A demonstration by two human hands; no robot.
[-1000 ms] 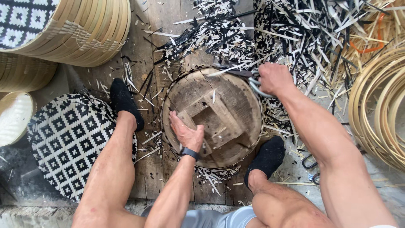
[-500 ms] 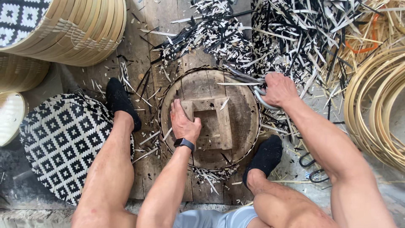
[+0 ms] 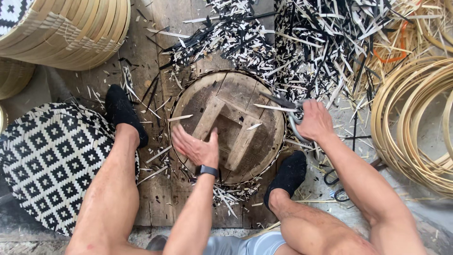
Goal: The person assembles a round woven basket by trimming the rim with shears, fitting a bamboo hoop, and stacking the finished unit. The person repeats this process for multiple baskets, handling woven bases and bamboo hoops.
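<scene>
Fingers of the left hand lie spread and flat on the round wooden form, holding nothing, palm down on the boards at about seven o'clock of the disc; a dark watch bands the wrist. The right hand is curled shut round the metal handles of a pair of shears at the three o'clock rim of the form, the dark blades pointing back across the wood toward ten o'clock. The form lies flat on the plank floor between the person's legs, crossed by nailed battens, with a thin woven edge showing round its rim and a few pale slivers on top.

Black-socked feet sit at nine and five o'clock of the disc. A heap of black and white strip offcuts spreads from twelve to two o'clock. A black-and-white woven tray lies at nine o'clock, partly under the left leg. Stacked bamboo baskets stand at eleven o'clock, and coiled bamboo hoops at three. A second pair of scissors lies on the floor beside the right shin.
</scene>
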